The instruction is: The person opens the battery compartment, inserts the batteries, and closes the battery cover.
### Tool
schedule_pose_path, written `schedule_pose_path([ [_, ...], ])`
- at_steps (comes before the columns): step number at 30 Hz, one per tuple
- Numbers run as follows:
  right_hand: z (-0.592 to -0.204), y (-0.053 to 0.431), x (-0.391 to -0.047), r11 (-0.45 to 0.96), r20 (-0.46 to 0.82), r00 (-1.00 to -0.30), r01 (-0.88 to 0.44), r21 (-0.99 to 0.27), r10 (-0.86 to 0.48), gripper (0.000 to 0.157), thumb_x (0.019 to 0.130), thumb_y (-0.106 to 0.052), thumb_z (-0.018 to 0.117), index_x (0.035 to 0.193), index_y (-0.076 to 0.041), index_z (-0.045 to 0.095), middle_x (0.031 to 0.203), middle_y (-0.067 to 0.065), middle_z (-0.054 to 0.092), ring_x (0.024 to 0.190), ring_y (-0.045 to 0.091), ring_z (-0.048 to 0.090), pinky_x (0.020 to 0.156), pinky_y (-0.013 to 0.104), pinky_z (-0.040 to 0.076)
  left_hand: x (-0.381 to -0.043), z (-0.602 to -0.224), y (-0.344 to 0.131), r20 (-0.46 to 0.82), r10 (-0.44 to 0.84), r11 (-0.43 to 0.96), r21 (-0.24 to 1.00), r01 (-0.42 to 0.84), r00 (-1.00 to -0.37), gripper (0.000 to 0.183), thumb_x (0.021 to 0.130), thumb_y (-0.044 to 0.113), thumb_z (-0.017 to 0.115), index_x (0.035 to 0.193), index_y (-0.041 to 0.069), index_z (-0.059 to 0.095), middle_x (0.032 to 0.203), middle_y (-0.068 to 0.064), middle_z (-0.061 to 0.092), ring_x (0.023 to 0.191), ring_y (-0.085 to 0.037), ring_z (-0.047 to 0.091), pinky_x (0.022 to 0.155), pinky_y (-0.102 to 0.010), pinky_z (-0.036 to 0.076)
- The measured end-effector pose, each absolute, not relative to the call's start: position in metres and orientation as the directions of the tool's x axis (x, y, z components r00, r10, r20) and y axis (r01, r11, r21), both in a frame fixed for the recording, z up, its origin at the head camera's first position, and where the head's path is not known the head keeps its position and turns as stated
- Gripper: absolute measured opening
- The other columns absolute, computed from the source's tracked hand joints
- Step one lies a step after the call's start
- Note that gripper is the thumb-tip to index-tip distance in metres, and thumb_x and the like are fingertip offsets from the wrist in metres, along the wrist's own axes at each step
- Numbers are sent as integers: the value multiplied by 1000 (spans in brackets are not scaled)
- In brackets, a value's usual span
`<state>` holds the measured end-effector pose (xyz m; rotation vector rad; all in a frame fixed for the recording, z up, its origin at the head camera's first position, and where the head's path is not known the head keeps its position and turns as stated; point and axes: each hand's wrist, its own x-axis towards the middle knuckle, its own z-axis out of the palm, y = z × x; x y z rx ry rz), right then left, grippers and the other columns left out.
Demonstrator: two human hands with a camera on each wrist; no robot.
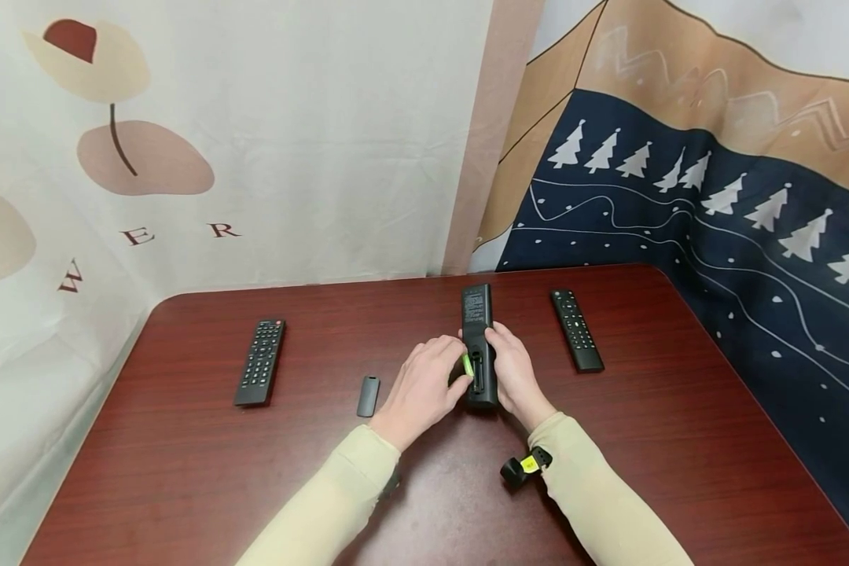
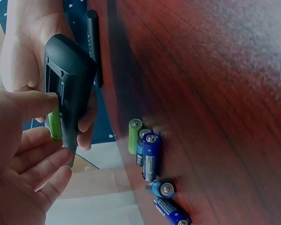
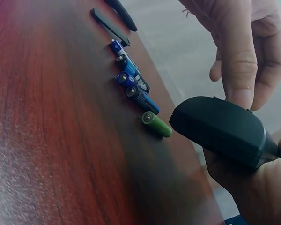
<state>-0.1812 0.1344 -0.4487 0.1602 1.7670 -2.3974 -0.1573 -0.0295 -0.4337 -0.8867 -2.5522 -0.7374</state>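
My right hand [image 1: 515, 373] grips a black remote control [image 1: 476, 305] held back side up, its battery compartment [image 1: 477, 373] uncovered. A green battery [image 2: 55, 124] is pinched between the thumb and index finger of my left hand [image 1: 424, 385], lying along the compartment's edge. In the left wrist view the other left fingers extend loosely below the battery. The right wrist view shows the remote's end, with the left thumb or fingertip over the compartment side. Loose batteries, one green [image 3: 157, 124] and several blue [image 2: 151, 154], lie on the table; my left hand hides them in the head view.
The small battery cover [image 1: 369, 396] lies left of my left hand. One remote [image 1: 260, 362] rests farther left on the brown table [image 1: 311, 472], another remote [image 1: 577, 330] to the right. Printed curtains [image 1: 325, 157] hang behind the table's back edge.
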Motion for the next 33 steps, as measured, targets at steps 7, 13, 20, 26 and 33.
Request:
schedule_pose_path([
  [7, -449, 132, -181, -284, -174, -983, 185, -941, -62, 44, 110, -17, 31, 147, 3, 44, 145, 34, 52, 99, 11, 66, 82, 25, 55, -157, -434, -29, 457, 480, 671, 358, 649, -749, 27, 86, 11, 82, 105, 6, 65, 111, -4, 68, 100, -22, 62, 78, -35, 49],
  [13, -449, 131, -180, -292, -166, -984, 179, -940, -68, 44, 111, -18, 30, 147, 4, 44, 145, 36, 50, 95, 12, 67, 81, 28, 55, -157, -434, -28, 452, 481, 668, 367, 648, -751, 27, 84, 9, 83, 104, 7, 65, 110, -3, 68, 98, -20, 61, 78, -35, 50],
  [20, -450, 132, -180, -274, -176, -981, 192, -942, -80, 46, 112, -19, 29, 150, 1, 42, 147, 35, 49, 99, 12, 67, 86, 30, 56, -156, -433, -27, 459, 499, 656, 355, 666, -735, 30, 82, 7, 85, 106, 7, 66, 110, -2, 67, 96, -20, 60, 76, -34, 50],
  [26, -449, 133, -179, -276, -176, -980, 194, -941, -88, 46, 112, -21, 29, 150, 2, 41, 146, 33, 51, 102, 13, 66, 86, 28, 56, -156, -434, -26, 457, 510, 646, 356, 675, -729, 29, 83, 3, 84, 106, 4, 67, 108, -4, 67, 96, -22, 60, 79, -35, 52],
  [33, -448, 133, -181, -290, -177, -981, 194, -937, -84, 46, 112, -21, 28, 149, 3, 41, 145, 33, 51, 102, 14, 65, 85, 28, 56, -156, -434, -26, 474, 512, 634, 352, 688, -716, 26, 84, 2, 82, 106, 4, 68, 108, -4, 68, 96, -22, 61, 77, -35, 51],
])
